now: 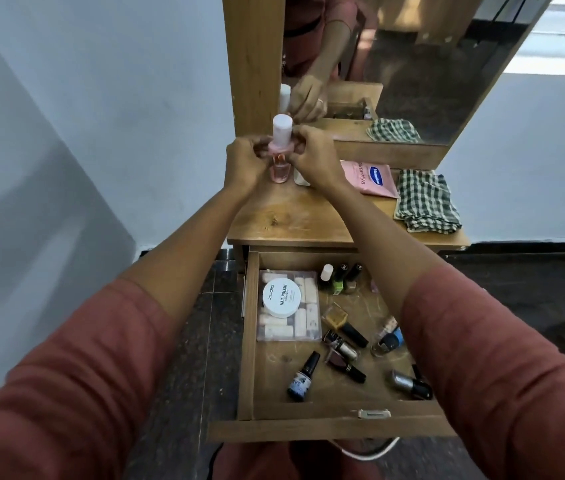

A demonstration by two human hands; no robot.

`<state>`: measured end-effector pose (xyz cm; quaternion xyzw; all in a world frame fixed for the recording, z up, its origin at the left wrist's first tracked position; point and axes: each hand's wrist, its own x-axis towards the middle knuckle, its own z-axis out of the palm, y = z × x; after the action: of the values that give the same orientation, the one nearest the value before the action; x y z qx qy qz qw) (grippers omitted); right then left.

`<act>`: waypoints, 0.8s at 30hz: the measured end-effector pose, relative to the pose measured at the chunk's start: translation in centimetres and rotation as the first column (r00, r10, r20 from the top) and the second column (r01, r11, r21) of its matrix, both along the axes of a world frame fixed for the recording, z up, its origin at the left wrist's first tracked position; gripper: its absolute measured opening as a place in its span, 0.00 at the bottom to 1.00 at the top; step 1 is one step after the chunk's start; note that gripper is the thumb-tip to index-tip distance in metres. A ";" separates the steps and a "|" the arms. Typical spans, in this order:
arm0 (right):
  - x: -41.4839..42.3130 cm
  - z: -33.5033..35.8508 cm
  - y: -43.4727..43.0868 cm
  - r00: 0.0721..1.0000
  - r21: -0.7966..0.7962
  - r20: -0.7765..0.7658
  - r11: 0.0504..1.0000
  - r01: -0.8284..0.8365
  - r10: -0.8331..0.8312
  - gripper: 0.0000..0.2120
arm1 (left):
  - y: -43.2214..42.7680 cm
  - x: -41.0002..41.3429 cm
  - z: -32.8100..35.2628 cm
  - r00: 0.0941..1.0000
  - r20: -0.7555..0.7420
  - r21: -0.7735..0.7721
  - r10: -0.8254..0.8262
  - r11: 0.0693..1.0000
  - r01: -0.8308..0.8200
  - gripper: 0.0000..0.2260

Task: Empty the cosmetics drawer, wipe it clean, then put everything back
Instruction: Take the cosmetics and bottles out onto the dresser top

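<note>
Both the left grip [244, 157] and the right grip [312, 154], fingers curled, pinch the collar of a pink glass bottle with white cap [281, 131], upright at the rear of the wooden table [291, 216], presumably leaving room; the open wooden drawer [308, 431] below is largely unemptied.

wall [101, 98]: pale blue-grey | floor [184, 358]: dark speckled stone | dressing table [291, 216]: wood | mirror [430, 64]: upright behind

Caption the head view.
The left hand and right hand grip a pink white-capped bottle at the dresser top; nail polish bottles lie in the open drawer.
</note>
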<state>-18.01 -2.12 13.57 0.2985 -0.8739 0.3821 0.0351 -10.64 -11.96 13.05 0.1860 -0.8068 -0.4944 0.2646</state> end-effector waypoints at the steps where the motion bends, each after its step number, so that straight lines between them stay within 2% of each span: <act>1: -0.2 -0.2 -0.1 1.000 0.019 -0.020 1.000 0.020 -0.020 0.11 | -0.1 -0.2 -0.1 1.000 0.001 -0.011 -0.003 1.000 0.003 0.14; 6: -0.4 -0.3 -0.1 0.996 0.060 -0.071 0.997 0.055 -0.051 0.14 | -0.2 -0.7 -0.5 1.000 -0.007 -0.040 -0.004 0.999 0.004 0.14; 13: -0.2 -0.5 0.1 0.996 0.029 -0.069 0.997 0.065 -0.063 0.14 | 0.0 -0.2 -0.9 1.000 0.019 -0.013 0.003 1.000 -0.003 0.13; 20: 0.5 0.1 1.4 0.993 0.003 -0.090 0.997 0.073 -0.073 0.19 | 0.7 0.9 -0.4 0.996 0.038 0.018 0.075 0.997 -0.076 0.15; 24: 1.5 0.3 2.5 0.994 -0.054 -0.086 0.997 0.059 -0.064 0.15 | 1.7 2.2 -0.4 0.995 0.031 0.028 0.098 0.995 -0.099 0.14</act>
<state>-16.55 0.41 13.87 0.2868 -0.8702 0.3897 0.0930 -8.43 -10.27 12.62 0.2366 -0.7932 -0.4898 0.2739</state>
